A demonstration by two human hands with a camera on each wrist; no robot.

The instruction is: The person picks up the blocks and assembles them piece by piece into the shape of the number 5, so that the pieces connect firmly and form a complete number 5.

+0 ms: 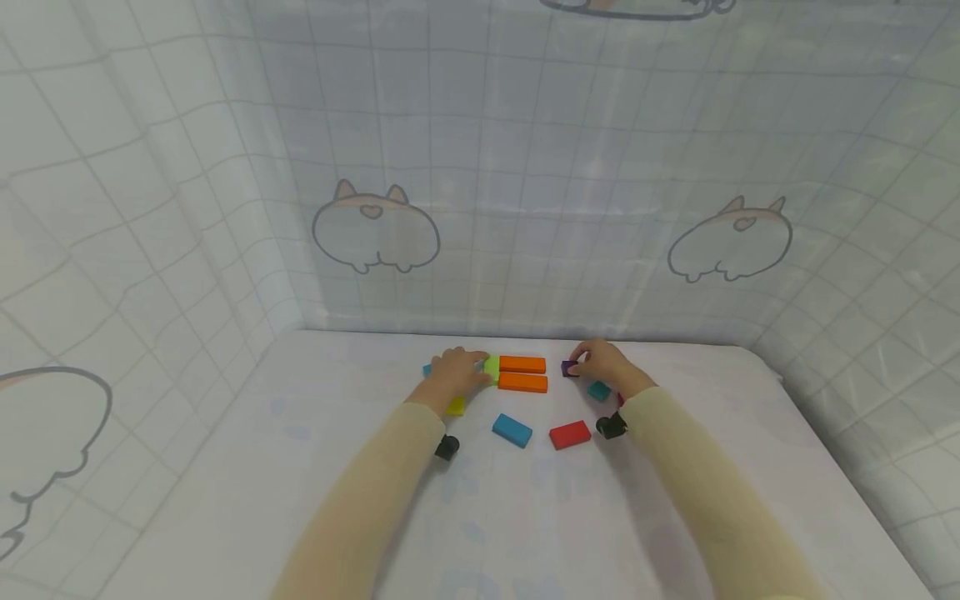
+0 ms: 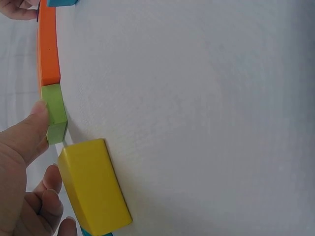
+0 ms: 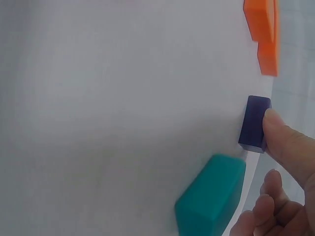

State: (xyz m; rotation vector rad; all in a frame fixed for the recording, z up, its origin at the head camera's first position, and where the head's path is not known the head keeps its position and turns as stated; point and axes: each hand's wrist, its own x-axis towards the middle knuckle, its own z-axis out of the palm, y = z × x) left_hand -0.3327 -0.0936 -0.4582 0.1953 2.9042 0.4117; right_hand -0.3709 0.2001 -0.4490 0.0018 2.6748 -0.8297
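My left hand (image 1: 455, 371) pinches a light green block (image 1: 492, 370) between thumb and index finger, against the left ends of two parallel orange blocks, a far one (image 1: 522, 364) and a near one (image 1: 522, 382). In the left wrist view the other fingers curl beside a yellow block (image 2: 96, 187). To the right of the orange blocks, a small dark purple block (image 3: 254, 123) is held by my right hand (image 1: 603, 367), its thumb on one face. A gap separates it from the orange ends. A teal block (image 3: 211, 196) lies close below that hand.
Nearer to me lie a blue block (image 1: 512, 430) and a red block (image 1: 570, 434). A light blue block (image 1: 427, 369) is partly hidden behind the left hand, another red piece (image 1: 621, 399) by the right wrist. Patterned white curtain (image 1: 480, 250) rises behind the table.
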